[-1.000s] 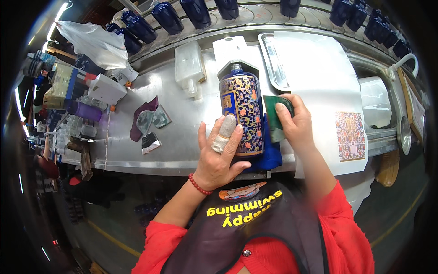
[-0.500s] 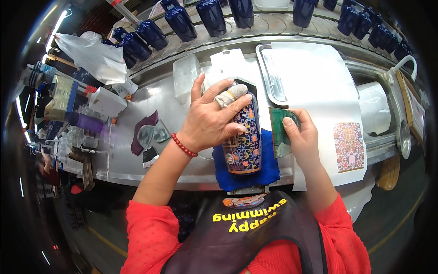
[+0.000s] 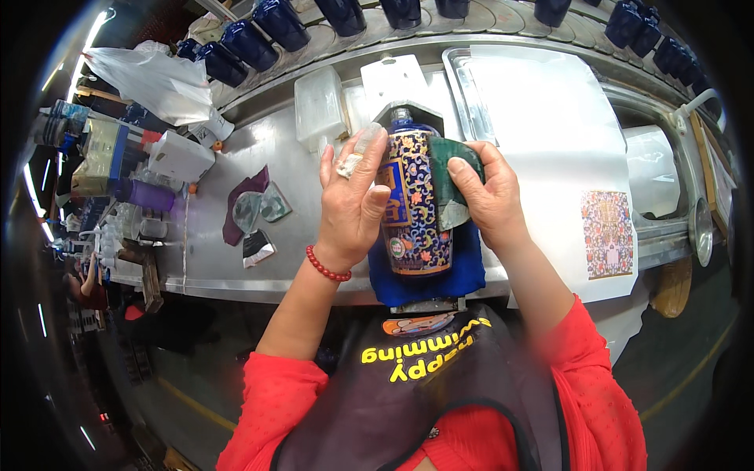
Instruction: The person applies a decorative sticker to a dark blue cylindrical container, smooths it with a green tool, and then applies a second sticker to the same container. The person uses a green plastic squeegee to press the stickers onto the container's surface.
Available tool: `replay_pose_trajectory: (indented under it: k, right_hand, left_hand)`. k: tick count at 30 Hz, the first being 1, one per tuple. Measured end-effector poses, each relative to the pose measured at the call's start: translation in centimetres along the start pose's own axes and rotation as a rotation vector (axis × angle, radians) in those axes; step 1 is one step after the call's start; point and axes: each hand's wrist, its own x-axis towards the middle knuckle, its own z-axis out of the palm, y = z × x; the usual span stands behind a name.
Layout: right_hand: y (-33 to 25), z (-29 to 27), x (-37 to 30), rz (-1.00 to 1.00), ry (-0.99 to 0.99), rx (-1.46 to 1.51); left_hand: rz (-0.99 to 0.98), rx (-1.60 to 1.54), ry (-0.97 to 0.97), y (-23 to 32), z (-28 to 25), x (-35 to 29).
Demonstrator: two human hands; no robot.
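A dark blue bottle with a colourful floral decal lies neck-away on a blue cloth. At its left side is my left hand, fingers stretched out and thumb apart, its fingertips at the bottle's edge. One finger of that hand wears a pale cloth wrap, and a red bead bracelet is at the wrist. My right hand pinches a flat green scraper, whose edge lies against the bottle's right side. The bottle's neck rests by an angular metal support.
A white sheet bearing a patterned decal covers the right side, beside a sink. Left are a clear plastic box and several loose scraper pieces. Blue bottles line a conveyor behind.
My left hand has drawn off the bottle's top face to its left side. The bottle has turned, showing more of its blue panel. My right hand has brought the scraper leftward onto the bottle.
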Motion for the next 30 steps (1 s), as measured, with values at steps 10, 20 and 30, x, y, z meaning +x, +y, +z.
replay_pose_trajectory:
  k: [10, 20, 30]
  right_hand:
    - [0.9, -0.4, -4.0, -0.196, -0.052, 0.047]
    - [5.7, -2.4, -5.8, -0.116, 0.106, -0.062]
    - [1.4, -4.0, -6.7, -0.695, -0.037, -0.791]
  left_hand:
    - [0.012, 0.025, -0.010, -1.0, 0.5, -0.9]
    - [0.026, 0.052, -0.012, -1.4, 0.9, -1.4]
    - [-0.074, -0.146, -0.126, 0.1, -0.5, -5.7]
